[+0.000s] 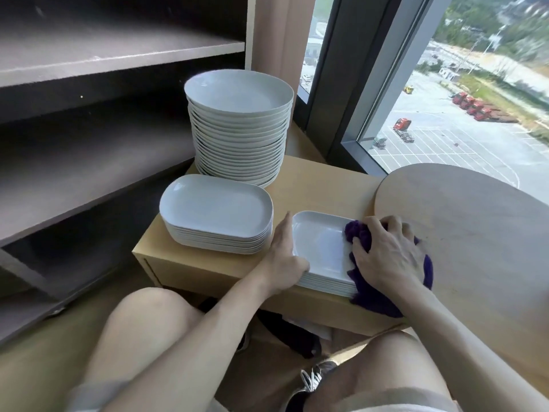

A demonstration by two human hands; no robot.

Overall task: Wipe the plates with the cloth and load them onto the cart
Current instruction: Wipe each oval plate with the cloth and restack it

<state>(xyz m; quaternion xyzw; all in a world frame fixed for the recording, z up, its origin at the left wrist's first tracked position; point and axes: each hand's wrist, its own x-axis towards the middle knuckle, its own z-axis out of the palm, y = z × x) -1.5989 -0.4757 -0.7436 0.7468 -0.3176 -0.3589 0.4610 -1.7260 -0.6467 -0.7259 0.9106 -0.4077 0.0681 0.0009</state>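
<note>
A stack of white rectangular plates (322,248) lies near the front edge of a low wooden cabinet (323,185). My left hand (285,260) grips the stack's left front edge, thumb stretched along its left side. My right hand (389,254) holds a bunched purple cloth (374,292) against the right side of the top plate. Part of the cloth hangs over the cabinet's front. Behind to the left lies a stack of white oval plates (217,212), and further back stands a tall stack of round plates (240,126).
Dark empty shelves (89,60) fill the left side. A round wooden tabletop (475,233) overlaps the cabinet on the right. A large window (460,99) is behind. My bare knees and a sneaker (315,379) are below, over a wooden floor.
</note>
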